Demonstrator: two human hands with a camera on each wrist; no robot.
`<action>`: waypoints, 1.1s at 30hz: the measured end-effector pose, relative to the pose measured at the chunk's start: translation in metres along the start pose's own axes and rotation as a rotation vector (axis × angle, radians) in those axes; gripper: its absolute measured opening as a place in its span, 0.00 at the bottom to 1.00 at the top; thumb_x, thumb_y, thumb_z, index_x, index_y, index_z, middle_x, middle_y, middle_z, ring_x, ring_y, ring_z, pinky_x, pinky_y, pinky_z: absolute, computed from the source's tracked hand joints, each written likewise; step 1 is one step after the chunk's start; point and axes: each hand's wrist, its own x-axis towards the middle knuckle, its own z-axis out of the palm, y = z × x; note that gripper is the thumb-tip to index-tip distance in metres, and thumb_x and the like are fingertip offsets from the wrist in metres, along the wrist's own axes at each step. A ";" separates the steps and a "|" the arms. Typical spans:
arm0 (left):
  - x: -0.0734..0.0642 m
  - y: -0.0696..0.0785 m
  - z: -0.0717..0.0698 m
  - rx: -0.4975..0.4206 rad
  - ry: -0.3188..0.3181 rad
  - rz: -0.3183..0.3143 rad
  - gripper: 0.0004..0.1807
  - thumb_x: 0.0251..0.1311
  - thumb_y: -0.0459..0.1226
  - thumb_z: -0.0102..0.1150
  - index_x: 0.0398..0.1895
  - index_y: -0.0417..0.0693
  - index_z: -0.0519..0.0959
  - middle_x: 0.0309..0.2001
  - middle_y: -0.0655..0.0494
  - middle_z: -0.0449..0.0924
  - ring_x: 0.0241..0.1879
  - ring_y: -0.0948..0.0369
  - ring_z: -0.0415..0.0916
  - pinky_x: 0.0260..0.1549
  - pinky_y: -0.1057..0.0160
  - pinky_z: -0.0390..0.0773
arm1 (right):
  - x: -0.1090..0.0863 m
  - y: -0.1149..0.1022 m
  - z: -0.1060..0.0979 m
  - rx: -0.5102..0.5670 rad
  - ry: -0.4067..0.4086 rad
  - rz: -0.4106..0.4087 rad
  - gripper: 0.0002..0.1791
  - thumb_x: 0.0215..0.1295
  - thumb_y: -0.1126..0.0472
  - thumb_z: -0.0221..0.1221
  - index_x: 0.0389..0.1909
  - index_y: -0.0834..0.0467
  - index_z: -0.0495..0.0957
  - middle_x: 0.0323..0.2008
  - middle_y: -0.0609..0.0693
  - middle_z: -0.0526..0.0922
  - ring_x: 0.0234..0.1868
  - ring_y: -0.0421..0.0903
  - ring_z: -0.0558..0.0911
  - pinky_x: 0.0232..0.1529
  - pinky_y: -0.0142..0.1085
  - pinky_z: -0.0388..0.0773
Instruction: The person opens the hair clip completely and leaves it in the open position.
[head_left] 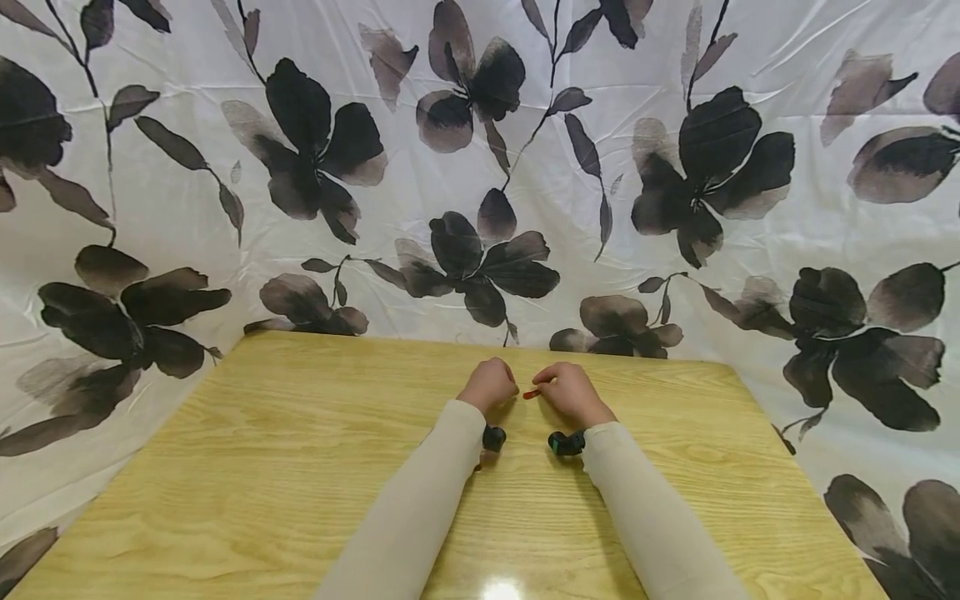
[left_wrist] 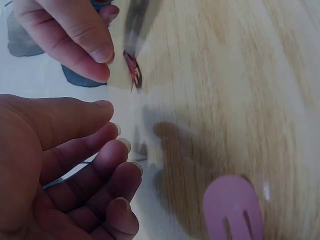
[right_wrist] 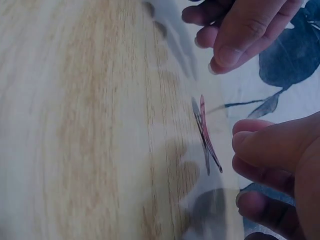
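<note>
A small red snap hair clip (head_left: 531, 394) lies near the far edge of the table, beside the fingertips of my right hand (head_left: 572, 392). The right wrist view shows the hair clip (right_wrist: 206, 132) almost edge-on, a narrow gap between it and that hand's thumb. My right thumb and forefinger come close together with nothing seen between them. To the left, my left hand (head_left: 489, 385) has its fingers loosely bent, the thumb apart from most of them. Nothing shows in its palm in the left wrist view.
A pink rounded piece with slots (left_wrist: 232, 205) appears low in the left wrist view. The light wood table (head_left: 300, 433) meets a white cloth with dark flowers (head_left: 465, 183) behind it. Black wrist devices (head_left: 566, 443) sit below both wrists.
</note>
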 end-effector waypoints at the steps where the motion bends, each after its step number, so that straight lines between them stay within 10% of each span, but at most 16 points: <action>1: 0.000 0.000 0.001 0.000 -0.001 -0.003 0.05 0.58 0.34 0.60 0.32 0.42 0.84 0.37 0.50 0.85 0.39 0.54 0.81 0.42 0.56 0.79 | 0.001 0.000 0.001 -0.004 -0.007 0.008 0.09 0.65 0.63 0.59 0.41 0.56 0.87 0.47 0.54 0.85 0.54 0.53 0.80 0.57 0.48 0.74; 33: 0.012 0.002 0.017 -0.014 -0.016 0.008 0.07 0.55 0.36 0.62 0.21 0.47 0.83 0.25 0.57 0.80 0.25 0.60 0.71 0.25 0.66 0.69 | 0.007 0.010 0.001 -0.021 -0.065 0.064 0.04 0.63 0.64 0.62 0.32 0.56 0.85 0.35 0.50 0.85 0.37 0.47 0.79 0.47 0.44 0.76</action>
